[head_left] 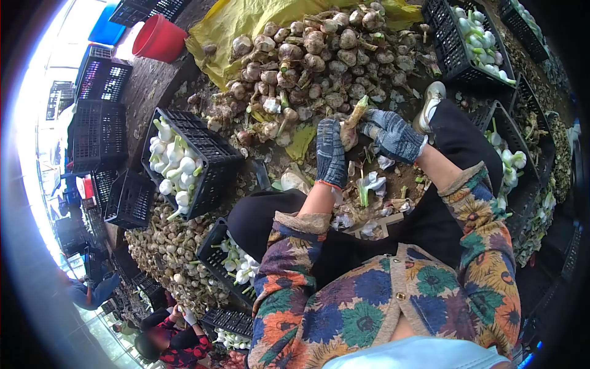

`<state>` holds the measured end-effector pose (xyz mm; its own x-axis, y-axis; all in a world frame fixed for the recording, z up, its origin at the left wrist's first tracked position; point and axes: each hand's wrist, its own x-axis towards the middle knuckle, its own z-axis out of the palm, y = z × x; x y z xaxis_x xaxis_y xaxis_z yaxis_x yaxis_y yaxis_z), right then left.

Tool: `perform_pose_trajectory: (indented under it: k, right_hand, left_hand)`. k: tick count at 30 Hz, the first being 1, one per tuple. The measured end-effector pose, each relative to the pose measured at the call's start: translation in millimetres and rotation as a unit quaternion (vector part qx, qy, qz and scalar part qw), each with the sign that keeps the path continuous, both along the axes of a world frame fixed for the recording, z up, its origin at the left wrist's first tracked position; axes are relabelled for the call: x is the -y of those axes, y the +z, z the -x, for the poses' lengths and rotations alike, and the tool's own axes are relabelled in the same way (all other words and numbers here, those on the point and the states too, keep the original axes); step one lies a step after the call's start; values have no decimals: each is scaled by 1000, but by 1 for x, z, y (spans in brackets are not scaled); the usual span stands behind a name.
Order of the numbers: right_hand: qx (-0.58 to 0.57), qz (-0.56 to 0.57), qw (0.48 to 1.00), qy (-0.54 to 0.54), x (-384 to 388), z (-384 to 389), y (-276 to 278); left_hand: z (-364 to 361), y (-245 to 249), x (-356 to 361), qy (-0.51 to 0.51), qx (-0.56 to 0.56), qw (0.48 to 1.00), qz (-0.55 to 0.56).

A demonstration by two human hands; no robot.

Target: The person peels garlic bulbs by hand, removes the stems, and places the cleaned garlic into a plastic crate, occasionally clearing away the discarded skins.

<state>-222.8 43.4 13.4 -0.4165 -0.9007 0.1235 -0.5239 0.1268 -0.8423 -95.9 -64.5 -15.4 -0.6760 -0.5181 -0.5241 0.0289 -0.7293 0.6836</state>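
Note:
Both my hands wear dark knitted gloves and meet on one garlic bulb (352,126) with a stalk. My left hand (330,154) wraps the bulb's lower part. My right hand (392,134) grips its stalk end from the right. Just beyond them lies a big heap of unpeeled garlic bulbs (319,55) on a yellow sheet (236,27). Peeled skins and stalk scraps (372,187) litter the ground between my knees.
Black crates of cleaned white garlic stand at the left (187,163), by my left knee (236,264) and at the top right (473,40). A red bucket (158,37) and empty stacked crates (98,117) lie further left. Another person (172,341) works at the bottom left.

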Motion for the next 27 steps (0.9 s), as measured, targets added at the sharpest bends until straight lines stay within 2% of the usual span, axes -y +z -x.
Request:
perform_pose_trajectory:
  k: [1, 3, 4, 5, 7, 8, 11, 14, 17, 21, 24, 27]
  right_hand:
    - [-1, -21, 1000, 4, 2, 1, 14]
    - [170, -86, 980, -58, 9, 0, 45]
    - [254, -117, 956, -88, 11, -1, 53]
    - [210, -106, 967, -99, 11, 1, 52]
    - [120, -84, 982, -122, 10, 10, 48]
    - [173, -74, 975, -117, 9, 12, 40]
    - [150, -93, 975, -132, 9, 12, 35]
    - [72, -76, 987, -122, 6, 10, 33]
    - [-31, -60, 992, -110, 5, 1, 31]
    - [33, -50, 994, -96, 6, -5, 42]
    - [71, -90, 987, -115, 7, -5, 32]
    - [160, -132, 969, -136, 8, -6, 25]
  left_hand:
    - [3, 24, 0, 21, -8, 994, -105]
    - [-1, -23, 2, 41, -29, 998, -26]
    - [-5, -26, -3, 15, -22, 988, 151]
    - [-8, -30, -8, 15, 3, 946, 323]
    - [-1, 5, -9, 25, 11, 945, 325]
    - [1, 13, -9, 29, 15, 945, 326]
    - [-1, 6, -10, 14, 2, 953, 302]
    - [0, 3, -10, -18, 28, 892, 451]
    - [2, 33, -8, -45, 54, 780, 622]
    - [3, 32, -9, -86, 26, 909, 407]
    - [2, 21, -8, -71, 17, 859, 507]
    - [1, 24, -10, -56, 8, 837, 545]
